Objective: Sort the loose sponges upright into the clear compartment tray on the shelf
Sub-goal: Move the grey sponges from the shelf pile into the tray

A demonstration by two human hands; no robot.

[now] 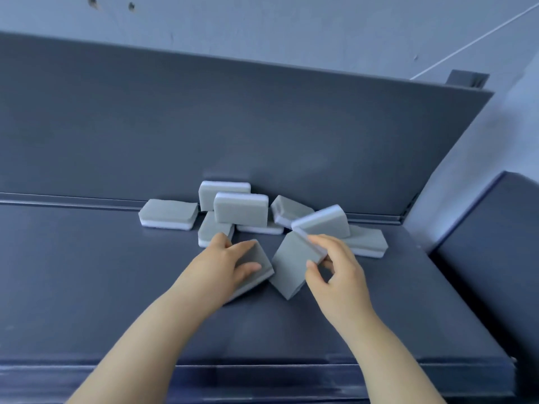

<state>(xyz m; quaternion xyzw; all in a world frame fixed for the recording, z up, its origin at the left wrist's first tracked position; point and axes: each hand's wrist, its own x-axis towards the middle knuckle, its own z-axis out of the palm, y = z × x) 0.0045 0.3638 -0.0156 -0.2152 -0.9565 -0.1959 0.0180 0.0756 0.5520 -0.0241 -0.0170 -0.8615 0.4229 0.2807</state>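
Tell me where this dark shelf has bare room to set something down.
The shelf is bare left of the left hand and along its front edge. It is crowded mid-back: the sponge pile, reaching to the right hand.

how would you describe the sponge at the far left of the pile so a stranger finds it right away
Look at the dark shelf where it meets the upright back panel: a heap of grey-and-white sponges sits there. The leftmost sponge lies flat, grey face up with its white layer underneath. Its neighbours to the right stand on edge or lean.
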